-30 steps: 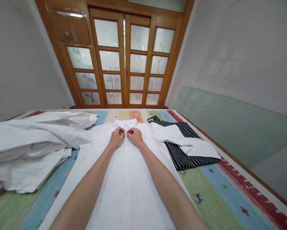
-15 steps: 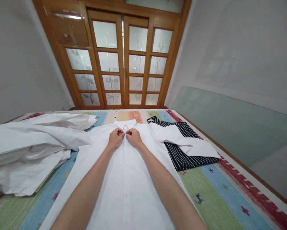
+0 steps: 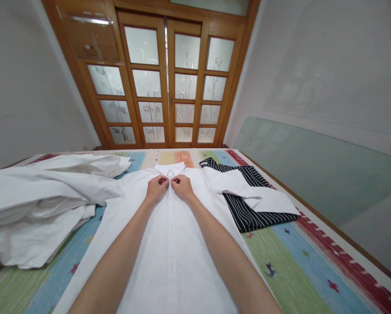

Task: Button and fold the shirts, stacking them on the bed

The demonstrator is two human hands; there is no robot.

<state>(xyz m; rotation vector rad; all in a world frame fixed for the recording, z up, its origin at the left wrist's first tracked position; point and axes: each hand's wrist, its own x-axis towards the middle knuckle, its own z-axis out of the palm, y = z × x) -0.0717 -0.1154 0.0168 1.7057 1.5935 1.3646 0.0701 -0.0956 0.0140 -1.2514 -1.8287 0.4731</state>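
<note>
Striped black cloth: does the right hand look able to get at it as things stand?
Likely yes: the striped cloth lies right of the right hand, its near edge uncovered, though a white sleeve crosses it and that hand is busy at the white shirt.

Pale light is glowing through the panes point(image 3: 186, 51) — a white glare is streaking the panel point(image 3: 103, 46) — while the walls point(image 3: 313, 65) are looking grey and dim, leaning outward with wide-lens distortion.
</note>
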